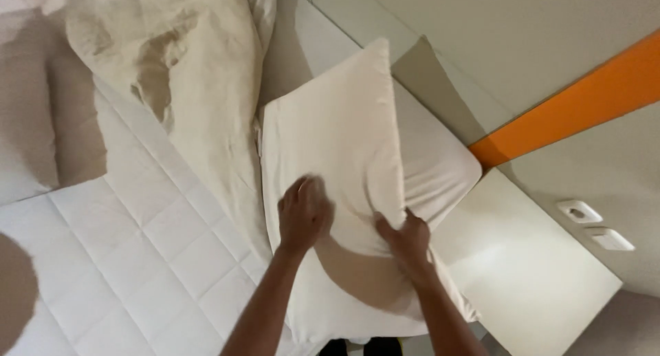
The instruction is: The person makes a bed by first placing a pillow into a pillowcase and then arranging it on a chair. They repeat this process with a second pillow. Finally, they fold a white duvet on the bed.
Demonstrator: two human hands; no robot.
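A white pillow (337, 129) lies at the head of the bed, next to the wall. My left hand (304, 215) rests flat on its cover with the fingers pressed down. A fold of the cover is pinched in my right hand (407, 235) at the pillow's right side. A second white pillow (440, 167) shows underneath, to the right.
A crumpled cream duvet (185, 67) lies heaped at the upper left. The quilted white mattress (137, 253) spreads to the left. A white bedside table (529, 260) stands at the right, below a wall with an orange stripe (584, 101) and two white switches (592, 223).
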